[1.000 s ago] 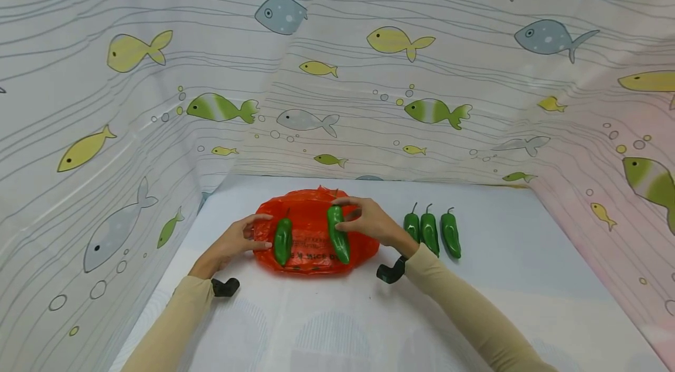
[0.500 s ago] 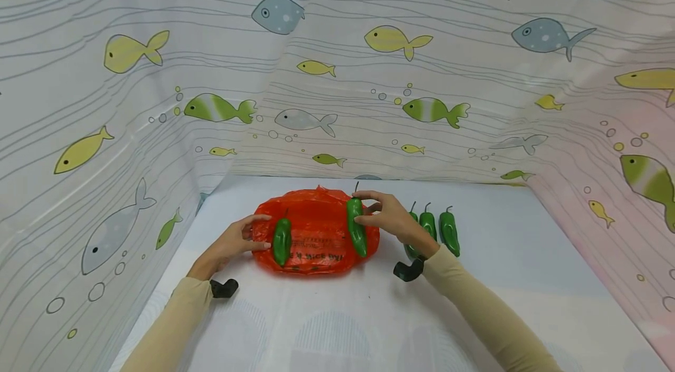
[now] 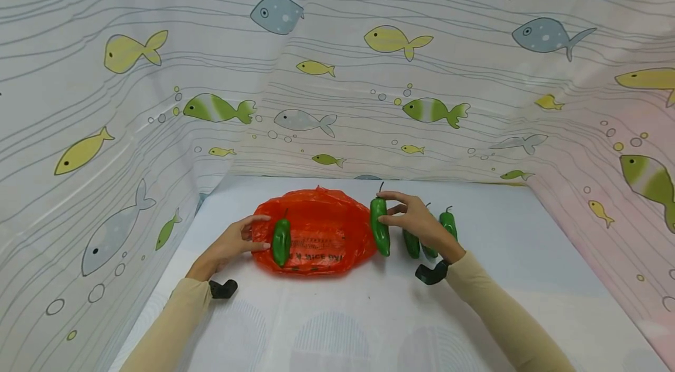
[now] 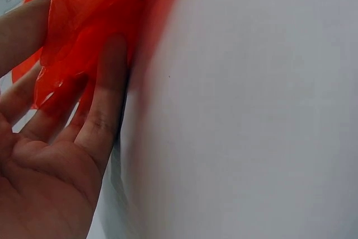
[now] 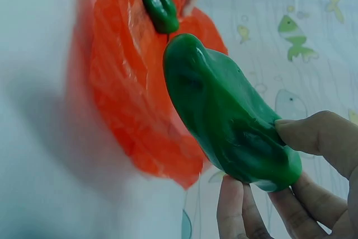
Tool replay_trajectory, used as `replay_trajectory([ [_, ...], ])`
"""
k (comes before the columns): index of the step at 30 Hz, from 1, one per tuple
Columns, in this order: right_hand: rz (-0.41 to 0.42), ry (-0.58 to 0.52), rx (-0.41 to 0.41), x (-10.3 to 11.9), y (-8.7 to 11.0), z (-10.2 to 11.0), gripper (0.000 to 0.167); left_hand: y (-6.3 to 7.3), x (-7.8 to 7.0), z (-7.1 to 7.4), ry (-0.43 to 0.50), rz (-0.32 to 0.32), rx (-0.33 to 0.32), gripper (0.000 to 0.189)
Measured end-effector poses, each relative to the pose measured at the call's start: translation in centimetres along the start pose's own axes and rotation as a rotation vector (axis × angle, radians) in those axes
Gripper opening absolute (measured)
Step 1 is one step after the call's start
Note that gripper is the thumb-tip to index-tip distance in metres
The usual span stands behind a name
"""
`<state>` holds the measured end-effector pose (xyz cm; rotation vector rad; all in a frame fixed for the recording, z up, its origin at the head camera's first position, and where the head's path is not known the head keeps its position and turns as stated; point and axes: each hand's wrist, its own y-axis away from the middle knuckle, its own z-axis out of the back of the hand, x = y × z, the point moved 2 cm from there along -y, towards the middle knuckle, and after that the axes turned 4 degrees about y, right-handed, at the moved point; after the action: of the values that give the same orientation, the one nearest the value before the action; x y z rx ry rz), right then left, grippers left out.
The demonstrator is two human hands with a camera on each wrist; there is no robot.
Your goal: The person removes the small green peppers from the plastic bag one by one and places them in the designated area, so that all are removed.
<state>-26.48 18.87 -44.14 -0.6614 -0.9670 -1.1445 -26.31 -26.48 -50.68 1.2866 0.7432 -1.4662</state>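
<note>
My right hand (image 3: 413, 218) holds a long green chili pepper (image 3: 379, 225) between thumb and fingers, raised just off the right edge of a red plastic bag (image 3: 316, 219). In the right wrist view the pepper (image 5: 224, 110) is glossy and tilted. Another green pepper (image 3: 282, 243) lies at the bag's left side, near my left hand (image 3: 227, 249). That hand stays at the bag's left edge with fingers extended; in the left wrist view, fingers (image 4: 106, 93) show partly through the thin red plastic (image 4: 84, 32).
More green peppers lie on the white tabletop (image 3: 337, 325) right of the bag, partly hidden by my right hand and wrist; one pepper (image 3: 447, 222) shows its top. A fish-patterned sheet (image 3: 343, 96) walls in the back and sides. Black wrist cameras sit on both wrists.
My right hand has carried its pepper rightward, from over the bag to beyond the bag's right edge. My left hand, the bag and the pepper at its left have hardly moved.
</note>
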Motion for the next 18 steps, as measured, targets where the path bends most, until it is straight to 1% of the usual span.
replay_trajectory([
  [8,-0.011,0.021,-0.047,-1.2,1.1,2.4,0.061,-0.1,0.1,0.1,-0.014,0.001,-0.003,0.076],
  [12,-0.034,0.026,-0.065,-1.8,1.6,3.4,0.062,0.0,0.0,0.1,-0.018,-0.002,-0.001,0.076],
  [14,-0.046,0.03,-0.071,-2.2,1.9,3.9,0.063,0.1,0.0,0.1,-0.017,0.007,-0.004,0.076],
  [18,-0.055,0.027,-0.089,-3.0,2.7,5.1,0.065,0.0,-0.2,0.1,-0.029,-0.002,0.003,0.076],
])
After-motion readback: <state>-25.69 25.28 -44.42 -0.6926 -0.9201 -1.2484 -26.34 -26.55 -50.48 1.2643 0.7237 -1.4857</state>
